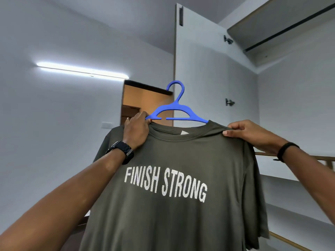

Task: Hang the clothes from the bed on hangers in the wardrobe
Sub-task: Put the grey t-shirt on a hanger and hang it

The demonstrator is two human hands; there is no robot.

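An olive-green T-shirt (181, 160) printed "FINISH STRONG" hangs in front of me, held up high. A blue plastic hanger (176, 107) pokes out of its neck opening, its right arm inside the shirt's shoulder and its left arm bare above the collar. My left hand (136, 129) grips the hanger's left end together with the shirt's left shoulder. My right hand (248, 132) pinches the fabric at the right shoulder. The dark wardrobe rail (290, 28) runs high at the upper right, well above the hanger's hook.
The open white wardrobe door (208, 69) stands just behind the hanger. White wardrobe shelves (290, 187) lie to the right, partly behind the shirt. A doorway with an orange wall (143, 100) shows at the back. A tube light (81, 70) glows on the left wall.
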